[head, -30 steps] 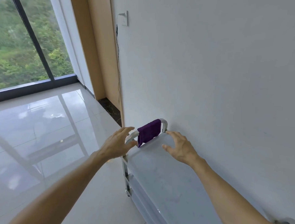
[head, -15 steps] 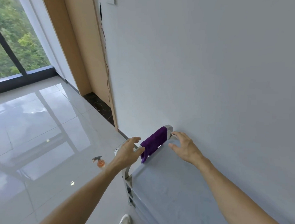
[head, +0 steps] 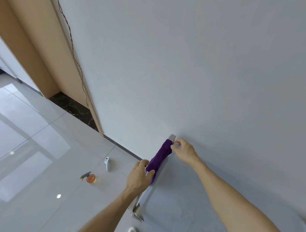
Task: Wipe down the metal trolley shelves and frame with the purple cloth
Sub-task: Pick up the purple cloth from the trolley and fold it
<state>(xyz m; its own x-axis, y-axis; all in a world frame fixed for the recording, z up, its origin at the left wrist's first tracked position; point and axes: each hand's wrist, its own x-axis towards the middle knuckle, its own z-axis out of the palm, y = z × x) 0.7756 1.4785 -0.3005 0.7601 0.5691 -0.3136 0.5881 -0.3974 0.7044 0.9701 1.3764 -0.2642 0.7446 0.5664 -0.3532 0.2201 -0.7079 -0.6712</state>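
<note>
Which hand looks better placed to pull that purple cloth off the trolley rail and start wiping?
Probably the left hand: its fingers already curl around the lower end of the purple cloth draped over the trolley rail. The right hand only pinches near the cloth's top edge.

- Purple cloth (head: pixel 160 159) drapes over the trolley handle (head: pixel 171 138).
- Left hand (head: pixel 139 176) pinches its near end; right hand (head: pixel 184 150) its far end.
- Spray bottle (head: pixel 89 178) lies on the floor at nine o'clock of the left hand.
</note>
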